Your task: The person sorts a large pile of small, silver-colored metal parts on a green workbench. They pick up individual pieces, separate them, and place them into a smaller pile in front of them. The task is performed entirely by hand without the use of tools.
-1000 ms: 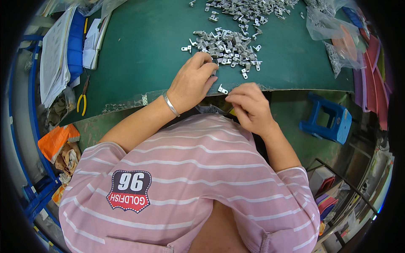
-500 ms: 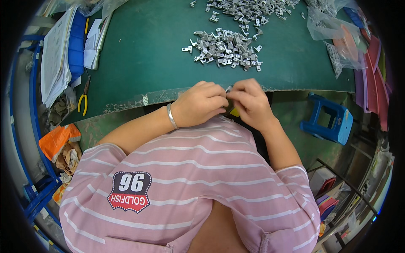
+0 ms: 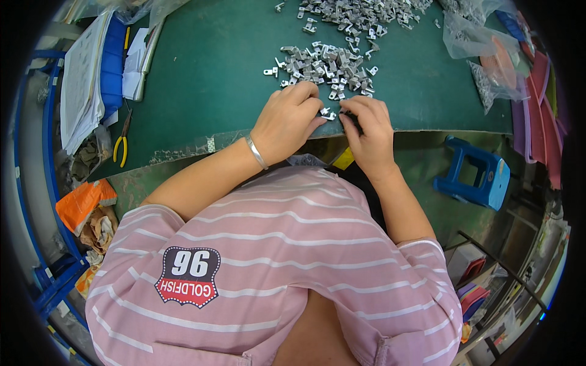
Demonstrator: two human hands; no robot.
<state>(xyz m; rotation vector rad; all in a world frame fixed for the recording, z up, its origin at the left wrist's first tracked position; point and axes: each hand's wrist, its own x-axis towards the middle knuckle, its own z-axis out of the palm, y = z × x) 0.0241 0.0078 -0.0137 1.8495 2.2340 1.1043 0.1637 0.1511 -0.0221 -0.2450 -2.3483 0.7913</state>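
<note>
Both of my hands are over the near edge of the green worktable, just in front of a heap of small silvery metal brackets [image 3: 332,64]. My left hand [image 3: 290,119], with a silver bangle at its wrist, is closed, thumb and fingers on a small metal bracket [image 3: 328,114]. A short gap to the right, my right hand [image 3: 369,131] has its thumb and fingers curled toward each other. Something small and greyish shows at its fingertips, too small to make out. The left fingertips nearly reach the front of the heap.
A second, larger heap of brackets [image 3: 372,13] lies farther back. Yellow-handled pliers [image 3: 122,143] and papers beside a blue bin [image 3: 112,67] are at the left. Clear plastic bags [image 3: 470,39] lie at the right. A blue stool [image 3: 476,174] stands beyond the table's front edge.
Both hands have moved from close to my body forward over the table edge toward the bracket heap. They are farther apart, and a bracket now shows at the left fingertips.
</note>
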